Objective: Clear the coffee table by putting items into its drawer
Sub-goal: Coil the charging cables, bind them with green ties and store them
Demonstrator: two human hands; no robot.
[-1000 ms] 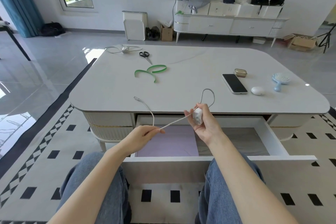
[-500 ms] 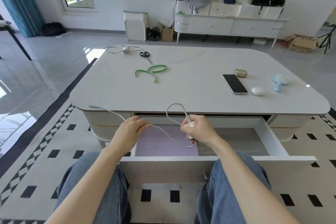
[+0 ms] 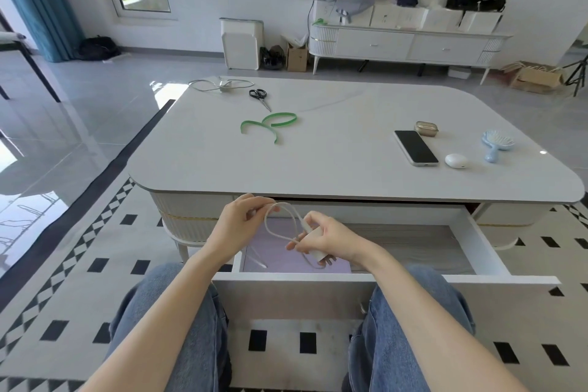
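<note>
Over my knees, above the open drawer (image 3: 490, 251), my right grip (image 3: 331, 240) is curled around a small white charger block (image 3: 313, 243). Its thumb and forefinger also pinch the thin white cable (image 3: 280, 226) where the strand crosses itself. From that pinch the cable rises in one loose loop to my left grip (image 3: 240, 226), whose fingertips are closed on the top of the loop, just below the front edge of the tabletop (image 3: 334, 162). A short bend of cord hangs under the block, over the pale purple sheet (image 3: 273, 256) lying in the left part of the drawer. On the tabletop to the right lie a dark phone (image 3: 415, 148) face up, a white oval case (image 3: 456, 161) just beside it, a gold case (image 3: 426, 129) behind it, and a light blue hairbrush (image 3: 496, 145) farther right. Toward the middle curls a green strap (image 3: 269, 124). Beyond it lie black-handled scissors (image 3: 260, 97), and at the far left corner a second white cord (image 3: 222, 86) lies loosely coiled.
</note>
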